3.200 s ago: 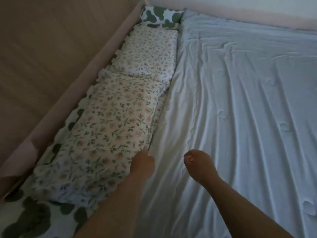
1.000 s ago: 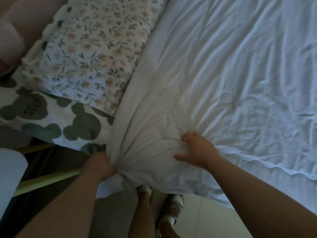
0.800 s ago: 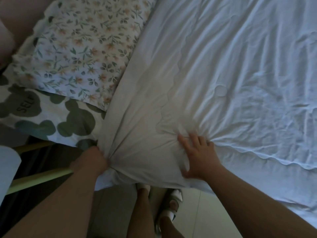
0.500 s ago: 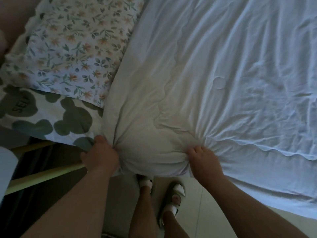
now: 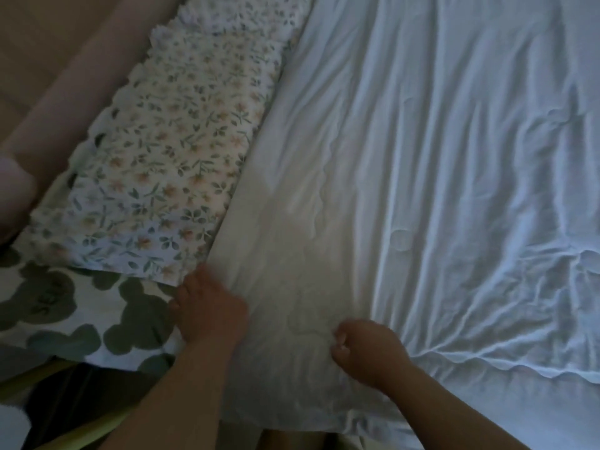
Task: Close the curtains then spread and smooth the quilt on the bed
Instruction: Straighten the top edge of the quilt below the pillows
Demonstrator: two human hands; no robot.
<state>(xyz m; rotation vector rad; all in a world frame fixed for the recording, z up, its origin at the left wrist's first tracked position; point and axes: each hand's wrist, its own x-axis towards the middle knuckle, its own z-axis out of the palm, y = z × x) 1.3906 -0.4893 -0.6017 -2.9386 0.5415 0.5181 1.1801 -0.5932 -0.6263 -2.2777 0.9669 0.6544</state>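
The white quilt [image 5: 422,190] covers most of the bed, wrinkled, with its near corner hanging over the bed's front edge. My left hand [image 5: 207,306] sits at the quilt's left edge, just below the floral pillow's corner, fingers closed on the fabric. My right hand [image 5: 367,345] rests on the quilt near the front edge with its fingers curled into the cloth; creases fan out from it to the right. The room is dim and no curtains are in view.
A floral pillow [image 5: 168,157] lies left of the quilt on a white sheet with green bear shapes [image 5: 81,313]. A padded pink headboard [image 5: 65,92] runs along the left. A yellow-green bed rail [image 5: 81,433] and dark floor show at the bottom left.
The bunched quilt corner has been pushed back up onto the bed and lies flatter. Both hands moved forward with it, and the view tilted up, hiding my feet.
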